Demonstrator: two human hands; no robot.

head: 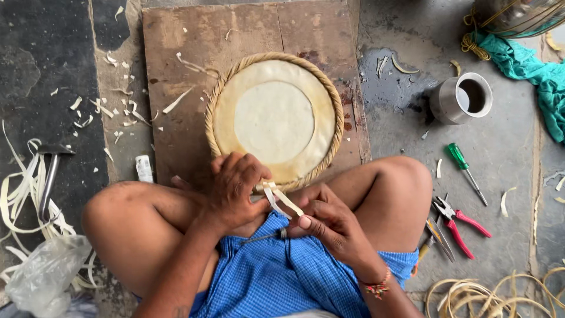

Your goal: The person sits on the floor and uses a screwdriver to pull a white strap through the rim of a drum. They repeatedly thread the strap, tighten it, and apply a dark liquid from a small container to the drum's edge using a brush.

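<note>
A round board with a braided cane rim (330,94) lies on a brown wooden board (176,141) in front of my crossed legs. My left hand (235,188) grips the near edge of the rim. My right hand (329,221) pinches a pale cane strip (281,200) that runs from the rim toward my lap. A thin metal awl (265,237) lies on my blue cloth below both hands.
A metal cup (462,98), green-handled screwdriver (465,171), red-handled pliers (456,221) and a teal cloth (529,70) lie to the right. A hammer (50,176), cane strips (20,194) and a plastic bag (44,277) lie left. Coiled cane (482,297) sits bottom right.
</note>
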